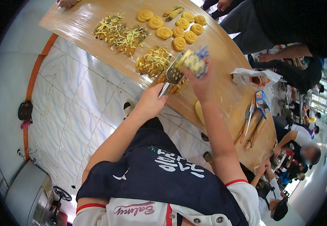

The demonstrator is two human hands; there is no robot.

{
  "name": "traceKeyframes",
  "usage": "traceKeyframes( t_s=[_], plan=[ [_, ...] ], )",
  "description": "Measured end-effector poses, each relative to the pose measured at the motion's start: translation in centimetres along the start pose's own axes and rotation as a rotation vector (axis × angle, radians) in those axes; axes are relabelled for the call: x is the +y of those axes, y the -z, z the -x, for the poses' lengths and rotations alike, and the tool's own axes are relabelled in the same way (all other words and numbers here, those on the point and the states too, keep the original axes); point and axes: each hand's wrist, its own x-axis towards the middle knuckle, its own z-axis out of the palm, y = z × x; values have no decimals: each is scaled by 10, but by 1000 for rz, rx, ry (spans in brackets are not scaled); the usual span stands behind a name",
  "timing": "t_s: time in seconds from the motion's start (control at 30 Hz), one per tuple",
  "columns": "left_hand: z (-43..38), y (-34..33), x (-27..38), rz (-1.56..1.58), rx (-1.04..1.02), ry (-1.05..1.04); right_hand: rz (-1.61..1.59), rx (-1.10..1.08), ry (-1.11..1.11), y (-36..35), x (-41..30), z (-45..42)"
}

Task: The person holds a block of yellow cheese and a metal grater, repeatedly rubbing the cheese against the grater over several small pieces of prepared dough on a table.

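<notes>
My left hand (pixel 150 102) grips the metal handle of a flat hand grater (pixel 173 72), held slanting over the table's near edge. My right hand (pixel 201 80) holds a pale yellow block, likely cheese (pixel 191 62), against the upper part of the grater; its blue-and-white wrapper (pixel 202 53) is partly peeled, and this area is blurred. Beneath the grater lies a golden-brown pastry (pixel 177 88), partly hidden by it. Just to the left, another filled pastry (pixel 153 60) bears pale yellow shreds. Farther left, shreds also cover more pastries (pixel 132 39) lying close together.
Several coiled yellow dough rounds (pixel 164 33) and two dough rolls (pixel 174 13) lie farther back. To the right are a plastic bag (pixel 254 77), a blue box (pixel 262 100), rolling pins (pixel 255 128) and a dough piece (pixel 199 112). Other people stand around the wooden table (pixel 223 93).
</notes>
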Motion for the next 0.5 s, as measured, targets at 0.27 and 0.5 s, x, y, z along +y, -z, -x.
traceKeyframes(
  t_s=[0.27,0.5],
  plan=[
    [6,-10,-1,15,-72,71,24,27,-24,11,-2,7],
    [-2,-25,-7,1,-114,58,-80,81,-118,28,16,22]
  ],
)
